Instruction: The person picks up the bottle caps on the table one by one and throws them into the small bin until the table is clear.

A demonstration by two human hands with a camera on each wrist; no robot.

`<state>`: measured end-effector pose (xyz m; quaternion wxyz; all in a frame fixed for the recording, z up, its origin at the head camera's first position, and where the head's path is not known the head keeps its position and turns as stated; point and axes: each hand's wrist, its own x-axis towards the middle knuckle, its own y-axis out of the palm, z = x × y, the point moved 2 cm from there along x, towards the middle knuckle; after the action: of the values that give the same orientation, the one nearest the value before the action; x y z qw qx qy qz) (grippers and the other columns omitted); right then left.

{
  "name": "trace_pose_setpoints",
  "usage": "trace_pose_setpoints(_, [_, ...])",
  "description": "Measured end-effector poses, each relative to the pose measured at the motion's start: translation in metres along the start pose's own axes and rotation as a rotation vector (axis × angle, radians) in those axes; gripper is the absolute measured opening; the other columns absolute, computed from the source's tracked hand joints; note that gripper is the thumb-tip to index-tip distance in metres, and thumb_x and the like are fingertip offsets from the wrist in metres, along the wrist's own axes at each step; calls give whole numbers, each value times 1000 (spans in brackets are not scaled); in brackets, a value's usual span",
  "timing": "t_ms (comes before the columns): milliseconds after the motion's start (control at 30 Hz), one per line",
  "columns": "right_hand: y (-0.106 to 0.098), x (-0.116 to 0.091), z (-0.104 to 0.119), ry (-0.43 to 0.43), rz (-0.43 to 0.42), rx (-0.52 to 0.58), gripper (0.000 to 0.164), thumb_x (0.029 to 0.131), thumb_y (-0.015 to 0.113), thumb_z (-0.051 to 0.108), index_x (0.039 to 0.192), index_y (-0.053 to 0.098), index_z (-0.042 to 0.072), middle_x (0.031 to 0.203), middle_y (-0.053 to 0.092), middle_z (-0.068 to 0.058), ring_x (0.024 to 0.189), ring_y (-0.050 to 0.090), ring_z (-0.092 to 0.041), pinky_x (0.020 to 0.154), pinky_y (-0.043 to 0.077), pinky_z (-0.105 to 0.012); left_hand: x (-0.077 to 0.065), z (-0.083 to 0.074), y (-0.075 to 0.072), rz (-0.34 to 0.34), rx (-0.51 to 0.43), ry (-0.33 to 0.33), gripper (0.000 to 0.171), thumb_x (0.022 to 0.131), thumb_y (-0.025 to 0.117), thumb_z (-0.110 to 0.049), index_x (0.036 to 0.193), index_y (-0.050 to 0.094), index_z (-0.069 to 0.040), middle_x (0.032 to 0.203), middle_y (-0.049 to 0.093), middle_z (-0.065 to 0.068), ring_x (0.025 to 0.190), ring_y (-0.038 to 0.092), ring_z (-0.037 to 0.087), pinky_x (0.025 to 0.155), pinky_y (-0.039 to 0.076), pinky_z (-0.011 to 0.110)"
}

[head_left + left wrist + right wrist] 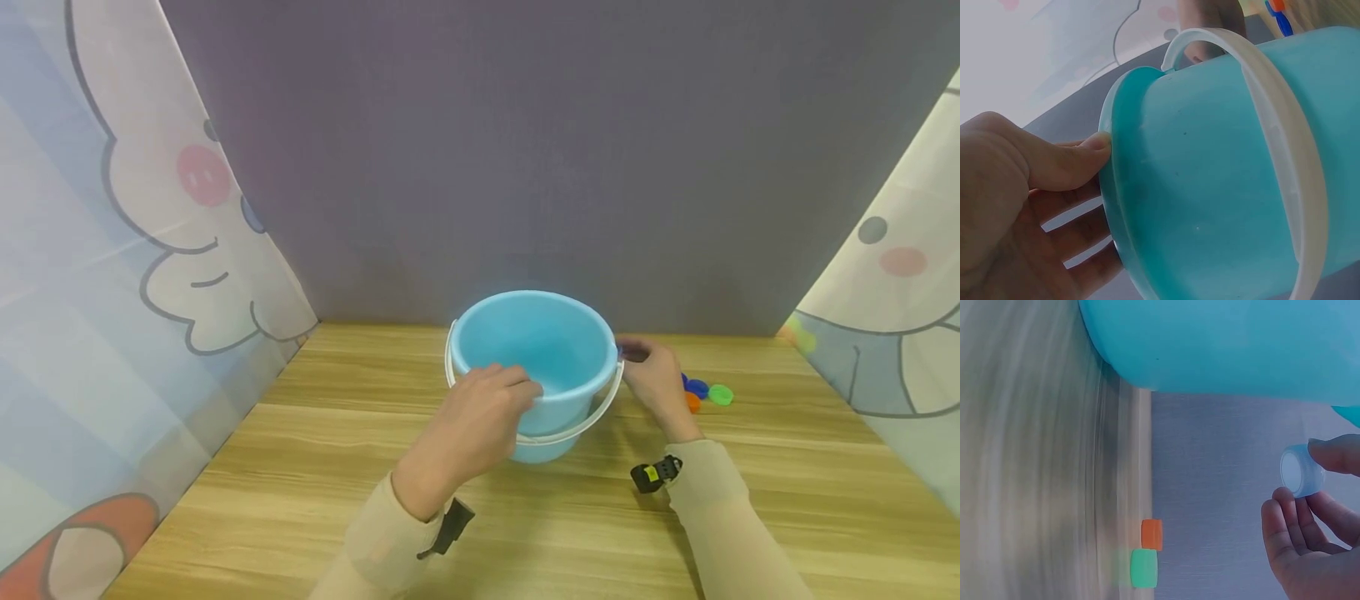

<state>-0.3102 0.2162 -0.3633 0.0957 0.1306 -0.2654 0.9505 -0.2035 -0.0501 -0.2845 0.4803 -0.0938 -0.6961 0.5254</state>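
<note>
A light blue bucket [558, 412] stands upright on the wooden table, its white handle [1300, 169] hanging down over the front side. At the near rim, my left hand [483, 417] pinches the edge, thumb outside and fingers over the inside. My right hand [654, 379] is just right of the bucket, beside the rim. Between thumb and fingers it holds a small pale blue bottle cap [1300, 470] with a ribbed side. In the head view only a sliver of that cap shows next to the bucket.
Right of the bucket, partly behind my right wrist, lie bottle caps: a green cap [721, 394], a blue cap [697, 388] and an orange cap [692, 403]. A dark grey panel [525, 167] rises behind the table, with printed cloth [150, 292] at both sides.
</note>
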Motion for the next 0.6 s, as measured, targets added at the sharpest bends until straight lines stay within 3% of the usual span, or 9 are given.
trace_pose_setpoints(400, [-4,-1,5,-14,-16,6,45,96,66,23,131,62,-5,126,64,-26,114,63,-39,95,50,-48,0,0,-1,7,0,-3,20,85,74,2,101,76,-9,92,70,0,79,62,19,70,51,31])
trace_pose_setpoints(600, [-10,-3,11,-8,-32,-7,46,97,65,25,131,61,-5,124,64,-26,114,62,-39,92,50,-42,0,1,-2,20,-6,-5,20,86,73,2,101,76,-10,90,68,-1,77,60,19,69,50,31])
